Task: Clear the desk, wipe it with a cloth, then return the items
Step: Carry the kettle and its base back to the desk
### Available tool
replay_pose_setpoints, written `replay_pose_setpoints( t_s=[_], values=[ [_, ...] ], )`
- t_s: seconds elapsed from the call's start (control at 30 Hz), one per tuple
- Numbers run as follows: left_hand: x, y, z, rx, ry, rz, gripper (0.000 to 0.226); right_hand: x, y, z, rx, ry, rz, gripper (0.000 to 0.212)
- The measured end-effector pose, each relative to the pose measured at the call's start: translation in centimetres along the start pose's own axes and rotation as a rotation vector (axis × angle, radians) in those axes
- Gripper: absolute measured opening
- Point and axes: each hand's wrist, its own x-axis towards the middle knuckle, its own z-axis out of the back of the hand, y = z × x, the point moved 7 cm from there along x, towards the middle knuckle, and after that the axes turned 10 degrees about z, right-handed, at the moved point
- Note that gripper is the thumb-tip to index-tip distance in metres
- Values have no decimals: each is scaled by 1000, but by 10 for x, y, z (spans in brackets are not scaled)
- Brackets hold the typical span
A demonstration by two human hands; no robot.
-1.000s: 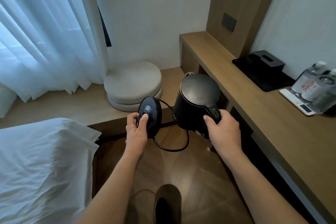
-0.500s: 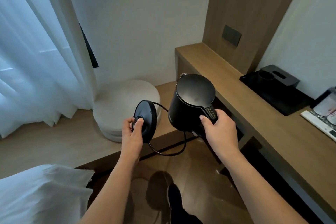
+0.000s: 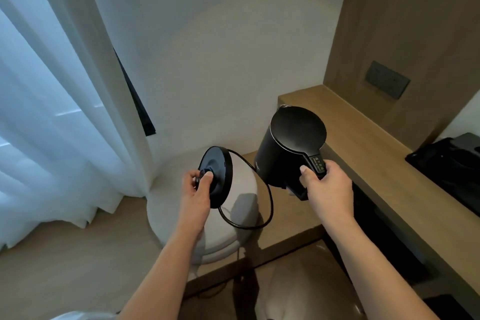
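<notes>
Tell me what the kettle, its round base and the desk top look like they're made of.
Kettle: matte black, likely coated metal or plastic; soft sheen on the lid, thin bright rim. Base: black plastic by its look, smooth and dull. Desk top: light wood or wood-look laminate, with faint grain and a satin finish; which one is unclear.

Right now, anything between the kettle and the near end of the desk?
Nothing visible. The kettle, held by the right hand, hangs beside the desk, whose near end is bare. The black tray sits further right. The cord dangles below.
</notes>
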Motion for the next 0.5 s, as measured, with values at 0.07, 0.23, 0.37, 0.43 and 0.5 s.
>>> replay_pose_setpoints(
  t_s=[0.07, 0.23, 0.37, 0.43, 0.5],
  values=[
    [29, -9, -1, 0, 12, 4, 9, 18, 9, -16, 0, -5, -8, 10],
    [99, -21, -23, 40, 118, 34, 8, 54, 23, -46, -13, -77, -54, 8],
    [138, -43, -57, 111, 271, -1, 9, 71, 27, -43, -22, -202, -127, 9],
    [151, -49, -81, 141, 342, -15, 9, 76, 26, -33, -49, -269, -157, 10],
    [158, -53, -106, 165, 403, -31, 9, 76, 23, -18, -71, -344, -186, 11]
  ],
)
